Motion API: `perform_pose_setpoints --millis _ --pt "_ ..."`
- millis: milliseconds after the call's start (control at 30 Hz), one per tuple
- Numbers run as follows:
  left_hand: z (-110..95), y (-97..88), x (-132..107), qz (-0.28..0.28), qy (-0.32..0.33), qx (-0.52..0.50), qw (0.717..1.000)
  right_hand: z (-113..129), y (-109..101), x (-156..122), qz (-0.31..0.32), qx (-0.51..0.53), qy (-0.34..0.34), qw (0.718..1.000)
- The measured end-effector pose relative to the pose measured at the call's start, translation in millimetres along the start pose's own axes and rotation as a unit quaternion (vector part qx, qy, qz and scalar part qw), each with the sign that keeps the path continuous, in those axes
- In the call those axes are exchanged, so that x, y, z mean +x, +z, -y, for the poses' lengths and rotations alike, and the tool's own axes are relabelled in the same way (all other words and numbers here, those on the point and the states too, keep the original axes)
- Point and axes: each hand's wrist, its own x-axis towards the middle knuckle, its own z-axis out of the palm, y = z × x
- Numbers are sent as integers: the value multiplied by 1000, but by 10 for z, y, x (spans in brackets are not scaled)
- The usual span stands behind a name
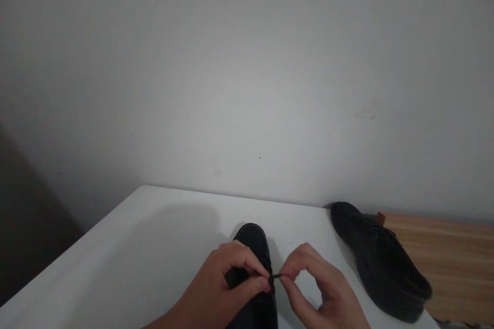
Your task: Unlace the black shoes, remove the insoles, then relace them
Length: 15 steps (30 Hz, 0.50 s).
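Note:
A black shoe [253, 240] stands on the white table [146, 247], toe pointing away from me toward the wall. My left hand [227, 282] is closed over the shoe's lacing area, thumb and forefinger pinching a thin black lace [275, 276]. My right hand [320, 288] pinches the same lace from the right, fingertips almost meeting the left hand's. The rear of the shoe is hidden under my hands and cut off by the frame's bottom edge.
A second black shoe [380, 262] lies at the table's right edge, partly over a wooden surface [455, 262]. A plain grey wall [247, 72] rises right behind the table. The table's left edge drops into dark floor [23, 236].

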Motion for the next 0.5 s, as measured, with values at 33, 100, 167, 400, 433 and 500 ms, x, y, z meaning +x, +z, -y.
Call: perform_pose_setpoints --millis 33,100,167,400,433,500 --pt "6 -13 1 0 -13 -9 1000 -3 -23 -3 -6 -9 -20 1000" --pt "10 -34 6 6 -52 -21 998 -18 -66 -15 -2 -23 -74 997" --pt "5 -36 10 12 -91 -27 995 -47 -97 -34 27 -42 -139 989" --pt "30 57 -32 19 -60 -5 998 -197 -39 -79 105 -117 -216 964" --pt "40 64 -42 16 -22 21 999 -198 -20 -77 94 -108 -208 968" --pt "55 72 -59 11 78 85 993 -164 11 -67 77 -79 -168 980"
